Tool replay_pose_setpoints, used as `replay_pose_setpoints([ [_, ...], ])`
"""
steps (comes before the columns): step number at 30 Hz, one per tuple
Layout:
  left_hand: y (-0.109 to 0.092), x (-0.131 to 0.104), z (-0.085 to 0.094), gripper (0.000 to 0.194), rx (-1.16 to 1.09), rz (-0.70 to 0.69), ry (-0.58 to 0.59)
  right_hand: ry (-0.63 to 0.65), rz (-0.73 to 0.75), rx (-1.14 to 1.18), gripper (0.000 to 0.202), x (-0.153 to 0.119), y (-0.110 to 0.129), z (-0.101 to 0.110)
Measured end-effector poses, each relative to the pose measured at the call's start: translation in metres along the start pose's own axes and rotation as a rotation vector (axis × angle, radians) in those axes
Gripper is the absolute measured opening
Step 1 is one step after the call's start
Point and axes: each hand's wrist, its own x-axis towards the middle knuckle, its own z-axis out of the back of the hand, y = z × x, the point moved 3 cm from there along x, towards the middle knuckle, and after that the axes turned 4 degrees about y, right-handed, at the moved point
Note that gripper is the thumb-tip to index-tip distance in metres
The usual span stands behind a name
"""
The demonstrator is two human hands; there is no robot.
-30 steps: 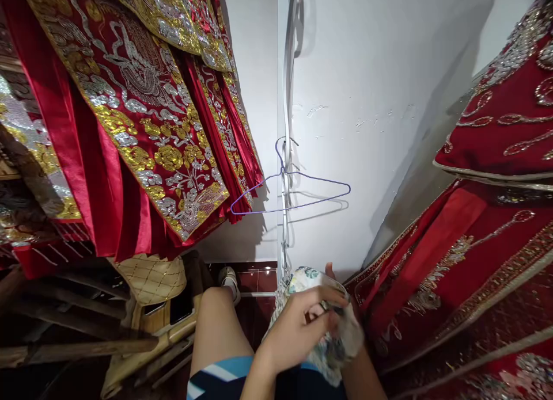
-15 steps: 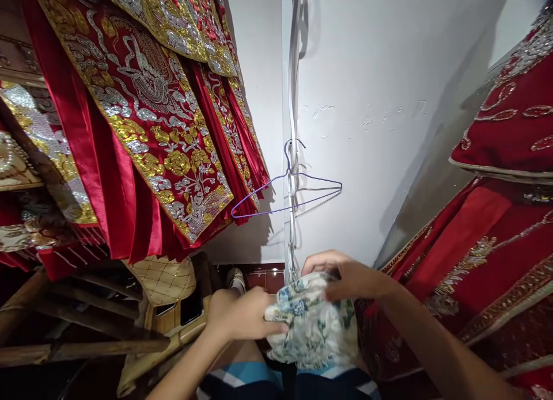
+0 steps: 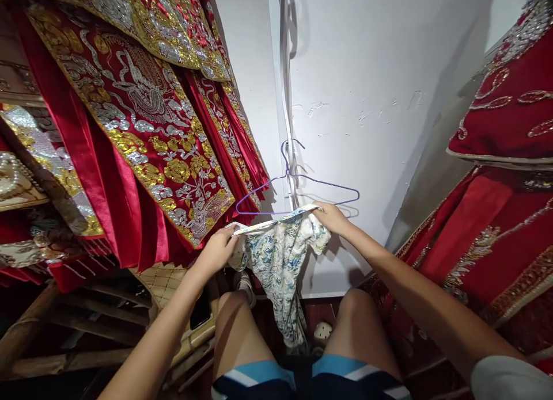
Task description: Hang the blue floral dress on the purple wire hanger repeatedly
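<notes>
Floral cloth stretched between two hands!
The soft, crinkled floral cloth [image 3: 280,256] hangs in folds below the thin purple hanger [image 3: 298,178]; left hand [image 3: 220,247] and right hand [image 3: 332,217], fingers pinching its pale, smooth edge, one at each end. Left, glittering sequins crust a shiny red costume [image 3: 147,118]; behind, smooth white wall [image 3: 367,60].

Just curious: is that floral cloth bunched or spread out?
Partly spread: the floral cloth is stretched between left hand and right hand at the top, but hangs in folds below.
</notes>
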Motion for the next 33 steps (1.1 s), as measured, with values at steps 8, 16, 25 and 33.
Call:
replay_pose_setpoints([
  [8, -0.031, 0.008, -0.025, 0.018, -0.173, 0.049, -0.249, -0.126, -0.065, -0.034, 0.027, -0.037, 0.004, 0.035],
  [16, -0.091, 0.063, -0.008, 0.037, -0.081, -0.254, -0.141, -0.154, -0.108, -0.143, 0.033, -0.055, 0.02, 0.025],
  [25, -0.069, 0.08, 0.03, 0.031, -0.088, -0.221, -0.022, -0.136, -0.088, -0.049, 0.04, -0.02, -0.018, 0.091],
  [33, -0.027, 0.069, 0.052, 0.036, -0.067, 0.013, -0.317, 0.459, -0.291, 0.509, 0.029, -0.053, 0.036, 0.118],
])
